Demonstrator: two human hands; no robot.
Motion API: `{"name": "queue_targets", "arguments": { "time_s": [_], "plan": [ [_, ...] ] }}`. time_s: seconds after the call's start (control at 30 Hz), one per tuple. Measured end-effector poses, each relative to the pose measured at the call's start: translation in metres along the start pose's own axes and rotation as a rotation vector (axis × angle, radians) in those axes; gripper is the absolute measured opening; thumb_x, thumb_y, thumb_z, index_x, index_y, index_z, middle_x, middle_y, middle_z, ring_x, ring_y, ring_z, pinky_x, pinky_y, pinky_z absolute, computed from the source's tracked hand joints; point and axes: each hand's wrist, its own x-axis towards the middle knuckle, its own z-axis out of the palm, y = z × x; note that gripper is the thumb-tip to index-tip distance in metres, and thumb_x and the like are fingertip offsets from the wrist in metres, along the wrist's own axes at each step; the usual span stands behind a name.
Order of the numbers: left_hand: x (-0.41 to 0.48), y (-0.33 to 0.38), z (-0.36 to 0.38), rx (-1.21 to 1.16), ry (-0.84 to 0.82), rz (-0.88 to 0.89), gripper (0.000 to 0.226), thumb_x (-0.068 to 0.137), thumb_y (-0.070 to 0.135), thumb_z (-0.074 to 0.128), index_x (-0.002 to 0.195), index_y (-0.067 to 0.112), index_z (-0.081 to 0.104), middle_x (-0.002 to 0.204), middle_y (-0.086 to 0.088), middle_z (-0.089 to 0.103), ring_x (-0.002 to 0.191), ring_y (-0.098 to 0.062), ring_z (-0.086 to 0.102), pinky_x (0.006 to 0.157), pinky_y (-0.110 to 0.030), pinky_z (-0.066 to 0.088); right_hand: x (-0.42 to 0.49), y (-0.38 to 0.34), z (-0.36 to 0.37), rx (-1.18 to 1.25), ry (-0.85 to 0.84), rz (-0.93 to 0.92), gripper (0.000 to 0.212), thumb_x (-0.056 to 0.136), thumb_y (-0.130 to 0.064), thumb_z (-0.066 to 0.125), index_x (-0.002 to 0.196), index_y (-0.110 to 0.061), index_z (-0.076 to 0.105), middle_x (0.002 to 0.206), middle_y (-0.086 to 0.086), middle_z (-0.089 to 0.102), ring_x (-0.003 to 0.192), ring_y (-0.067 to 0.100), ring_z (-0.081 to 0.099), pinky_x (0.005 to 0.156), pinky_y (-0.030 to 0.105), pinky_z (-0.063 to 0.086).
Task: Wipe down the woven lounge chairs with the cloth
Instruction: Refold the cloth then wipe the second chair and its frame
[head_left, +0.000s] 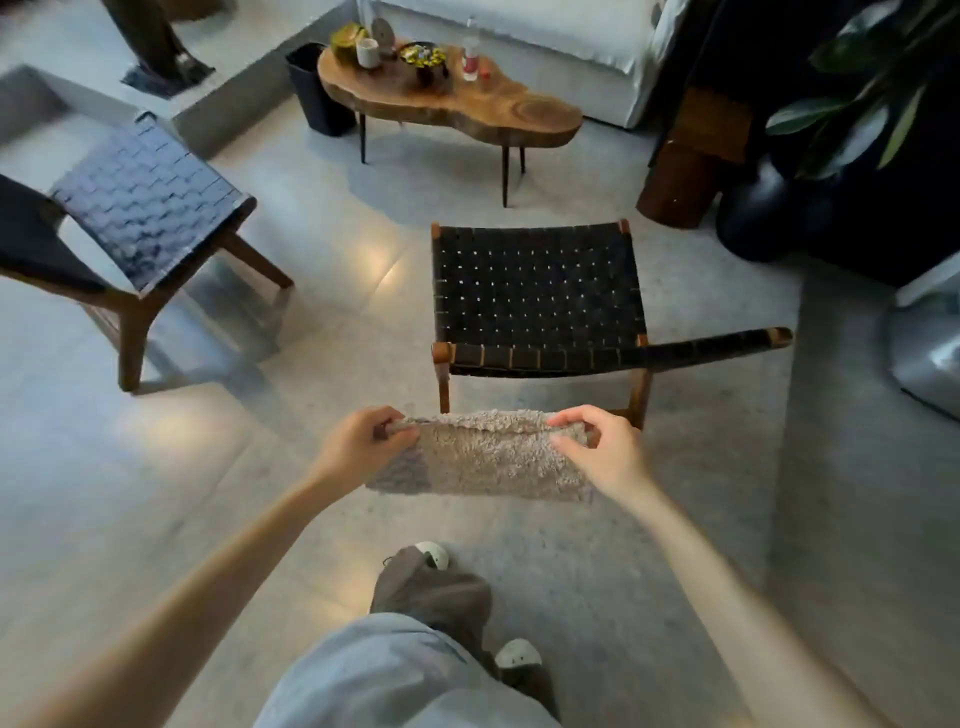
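Observation:
I hold a fluffy beige cloth (483, 457) stretched out in front of me, above the floor. My left hand (363, 441) pinches its upper left corner and my right hand (597, 447) pinches its upper right corner. Just beyond the cloth stands a woven lounge chair (537, 296) with black straps and a wooden frame, seen from behind its backrest. A second woven lounge chair (145, 202) of the same kind stands at the left, turned sideways. Neither hand touches a chair.
A live-edge wooden coffee table (519, 117) with cups and a bottle stands behind the chairs, a black bin (311, 88) beside it. A white sofa (519, 47) lies at the back. A dark pot (763, 213) with a plant and a grey object (930, 353) stand right. My feet are below.

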Motion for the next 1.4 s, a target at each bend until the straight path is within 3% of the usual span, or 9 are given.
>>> {"name": "queue_targets", "arguments": {
  "time_s": [0.17,0.4,0.6,0.73,0.87,1.0,1.1,1.2,1.4],
  "plan": [
    [-0.023,0.002,0.011,0.214,0.320,-0.246,0.018,0.090,0.043,0.059,0.098,0.030,0.068,0.106,-0.001,0.031,0.109,-0.025,0.028,0.090,-0.039,0.021,0.013,-0.011,0.004,-0.054,-0.164,-0.094,0.011,0.088,-0.021,0.069,0.096,-0.028,0.068,0.073,-0.019,0.056,0.053,-0.009,0.049,0.048,0.007,0.035],
    [0.050,0.004,0.027,-0.010,0.517,-0.337,0.022,0.089,0.039,0.061,0.104,0.024,0.068,0.102,-0.004,0.032,0.107,-0.028,0.033,0.091,-0.038,0.030,0.085,-0.003,0.021,-0.067,-0.162,-0.042,0.012,0.088,-0.023,0.067,0.099,-0.028,0.066,0.101,-0.016,0.064,0.088,0.000,0.057,0.064,0.008,0.035],
    [0.147,0.013,0.064,-0.341,0.502,-0.455,0.020,0.094,0.026,0.056,0.109,0.015,0.063,0.104,-0.003,0.036,0.110,-0.023,0.036,0.087,-0.023,0.028,0.164,0.016,0.029,-0.110,-0.117,0.020,0.016,0.091,-0.017,0.064,0.106,-0.022,0.066,0.103,-0.009,0.064,0.070,0.000,0.051,0.057,0.013,0.036],
    [0.188,0.013,0.096,-0.596,0.393,-0.377,0.032,0.097,0.026,0.052,0.130,0.027,0.050,0.122,0.001,0.031,0.126,-0.018,0.035,0.103,-0.022,0.030,0.209,0.027,0.041,-0.128,-0.107,0.103,0.019,0.093,-0.015,0.061,0.110,-0.023,0.063,0.096,-0.004,0.065,0.055,0.004,0.049,0.049,0.012,0.037],
    [0.206,-0.001,0.118,-0.404,0.294,-0.214,0.057,0.101,0.027,0.045,0.150,0.037,0.017,0.153,0.002,0.023,0.141,-0.010,0.023,0.113,-0.024,0.022,0.239,0.042,0.057,-0.151,-0.124,0.152,0.021,0.093,-0.014,0.061,0.111,-0.024,0.062,0.102,-0.005,0.064,0.063,0.007,0.057,0.055,0.018,0.046],
    [0.209,-0.014,0.125,-0.101,0.309,-0.100,0.063,0.100,0.022,0.046,0.153,0.025,0.013,0.159,-0.002,0.013,0.142,-0.017,0.025,0.113,-0.037,0.034,0.249,0.061,0.068,-0.140,-0.177,0.112,0.021,0.093,-0.012,0.059,0.112,-0.022,0.062,0.092,-0.005,0.060,0.050,-0.001,0.051,0.046,0.010,0.038],
    [0.211,-0.016,0.129,0.110,0.314,-0.047,0.073,0.090,0.012,0.062,0.152,0.012,0.022,0.157,-0.012,0.022,0.146,-0.029,0.019,0.117,-0.047,0.025,0.252,0.071,0.067,-0.147,-0.220,0.047,0.021,0.094,-0.014,0.058,0.113,-0.022,0.063,0.096,-0.005,0.061,0.048,0.003,0.046,0.046,0.010,0.038],
    [0.211,-0.001,0.146,0.146,0.387,-0.182,0.067,0.094,0.004,0.051,0.152,0.009,0.017,0.157,-0.015,0.020,0.148,-0.030,0.006,0.119,-0.052,0.009,0.258,0.077,0.062,-0.165,-0.276,-0.005,0.021,0.095,-0.017,0.057,0.114,-0.024,0.063,0.107,-0.006,0.061,0.057,0.006,0.051,0.052,0.012,0.041],
    [0.218,0.026,0.168,0.329,0.414,-0.334,0.058,0.101,0.039,0.023,0.152,0.014,0.020,0.160,-0.009,0.010,0.148,-0.027,-0.003,0.118,-0.050,-0.008,0.267,0.087,0.032,-0.134,-0.417,-0.122,0.021,0.094,-0.014,0.058,0.111,-0.024,0.065,0.101,-0.009,0.057,0.070,-0.004,0.048,0.060,0.007,0.038]
  ]
}}
